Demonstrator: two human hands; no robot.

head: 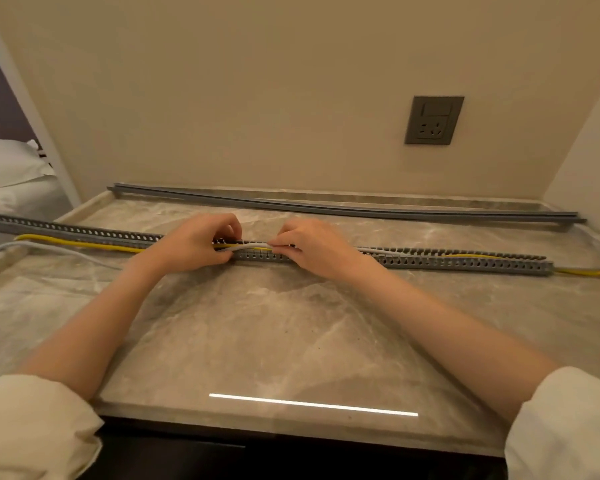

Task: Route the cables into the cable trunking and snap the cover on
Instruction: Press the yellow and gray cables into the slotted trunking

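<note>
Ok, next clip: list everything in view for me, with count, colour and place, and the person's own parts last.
Slotted plastic cable trunking: one, grey, lying left to right across the counter's middle.
Thin yellow cable: one, yellow, running along the trunking and out both ends.
Thin pale grey cable: one, pale grey, pinched between the hands over the trunking.
Long plastic cover strips: apparently two, grey, along the back of the counter by the wall.
Marble-look stone counter: one, beige-grey.
Square wall socket: one, dark grey, on the beige wall, upper right.
White pillow: one, far left.
Left hand: on the pale cable, cream sleeve.
Right hand: on the pale cable, cream sleeve.
</note>
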